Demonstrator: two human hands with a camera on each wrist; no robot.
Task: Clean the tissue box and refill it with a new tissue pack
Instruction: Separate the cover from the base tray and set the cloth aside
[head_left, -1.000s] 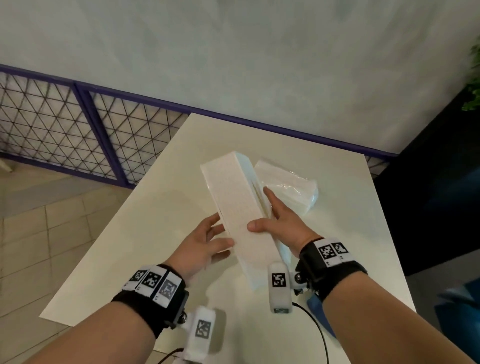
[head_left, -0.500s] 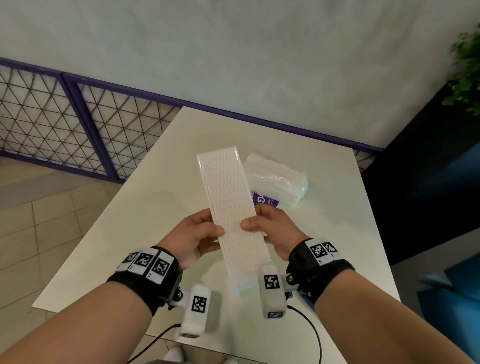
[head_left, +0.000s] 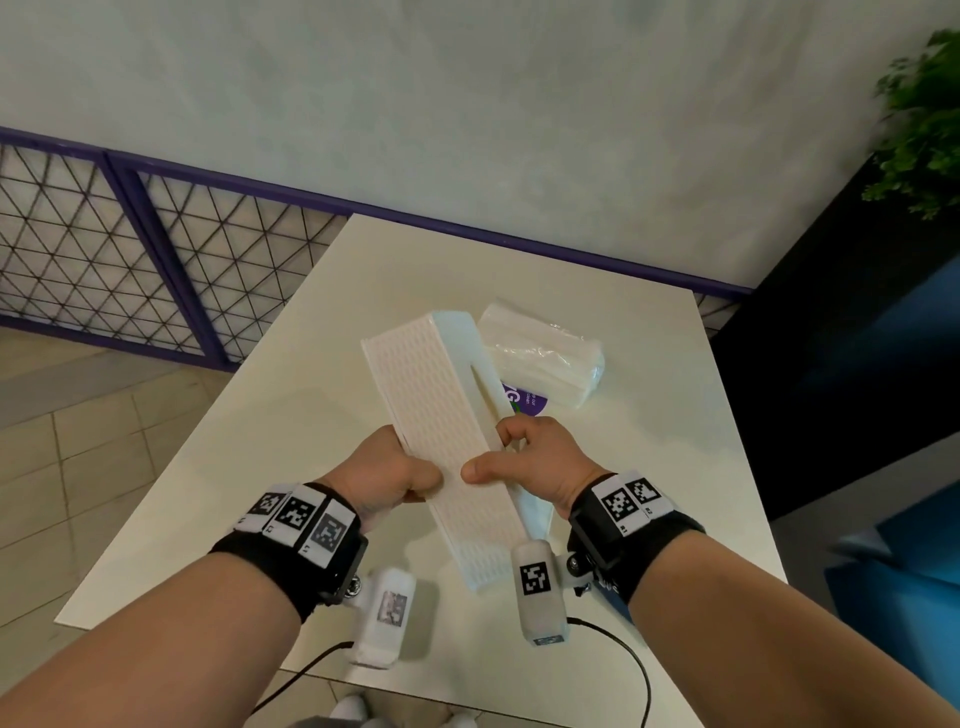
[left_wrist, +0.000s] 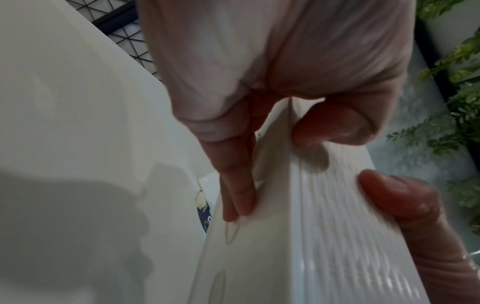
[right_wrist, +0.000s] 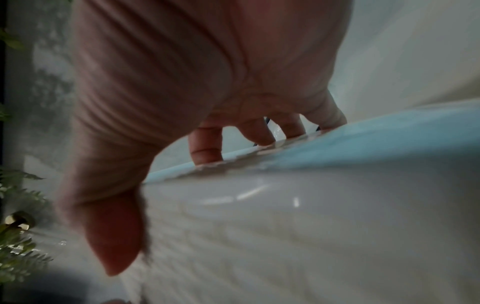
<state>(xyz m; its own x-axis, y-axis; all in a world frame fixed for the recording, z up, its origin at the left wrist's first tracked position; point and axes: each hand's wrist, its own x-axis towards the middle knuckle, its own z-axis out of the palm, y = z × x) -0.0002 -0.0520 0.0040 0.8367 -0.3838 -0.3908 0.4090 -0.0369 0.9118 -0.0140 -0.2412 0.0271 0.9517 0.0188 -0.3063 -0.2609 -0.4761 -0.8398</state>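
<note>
A long white tissue box (head_left: 441, 415) with a ribbed face is held up over the white table (head_left: 322, 322), tilted so its slotted side faces right. My left hand (head_left: 395, 475) grips its left edge, thumb on the ribbed face (left_wrist: 337, 205) and fingers (left_wrist: 239, 195) along the smooth side. My right hand (head_left: 524, 460) grips the right edge, thumb on the ribbed face and fingers (right_wrist: 207, 148) curled over the far rim (right_wrist: 337, 144). A new tissue pack (head_left: 545, 358) in clear wrap with a purple label lies on the table just behind the box.
A purple-framed mesh railing (head_left: 130, 260) runs along the table's left and far sides. A dark wall with a green plant (head_left: 919, 119) stands at the right. Cables (head_left: 623, 654) hang off the table's near edge.
Both hands have closed their grip on the box and lifted it; it has rolled so the slotted side now shows on the right.
</note>
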